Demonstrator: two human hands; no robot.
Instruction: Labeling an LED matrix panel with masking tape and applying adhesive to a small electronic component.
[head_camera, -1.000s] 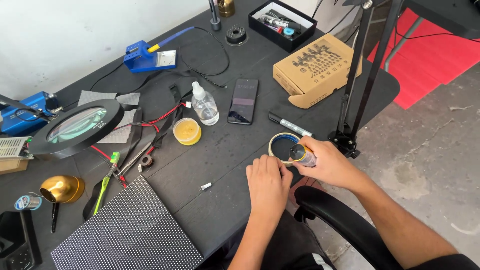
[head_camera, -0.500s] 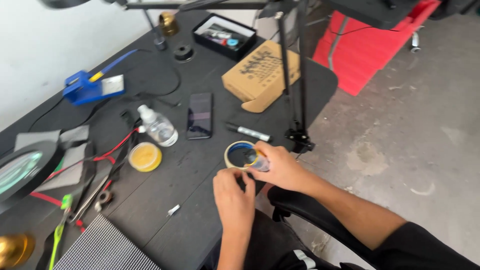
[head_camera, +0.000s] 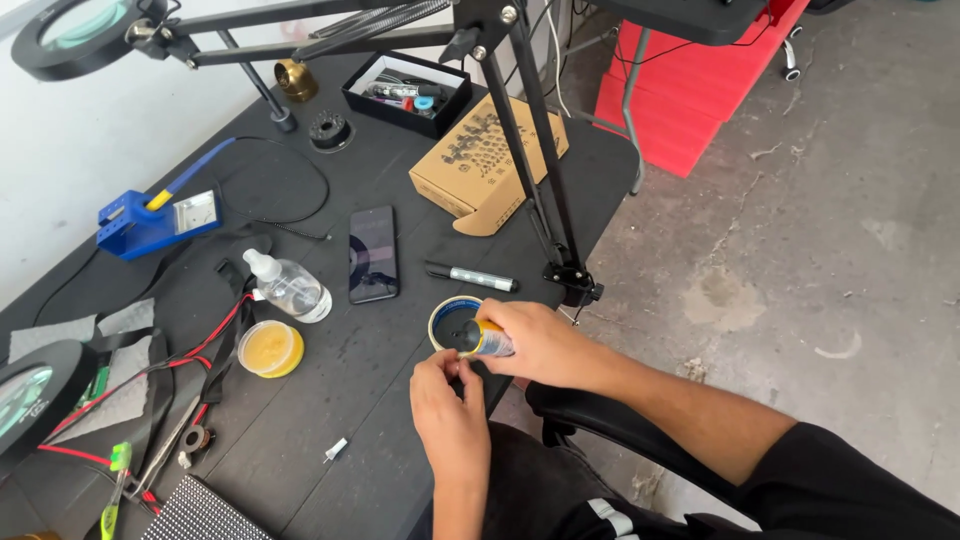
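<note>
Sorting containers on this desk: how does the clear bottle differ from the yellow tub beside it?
The bottle is clear with a white cap and lies on its side; the tub is yellow, round, shallow and sits flat. The bottle is longer; the tub is wider. Both rest on the black table, untouched by either hand.

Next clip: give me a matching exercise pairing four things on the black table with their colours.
Things:
1. soldering station
2. phone
3. cardboard box
4. round tin

Colours:
A. yellow
B. brown
C. blue
D. black

Pairs: 1-C, 2-D, 3-B, 4-A
</note>
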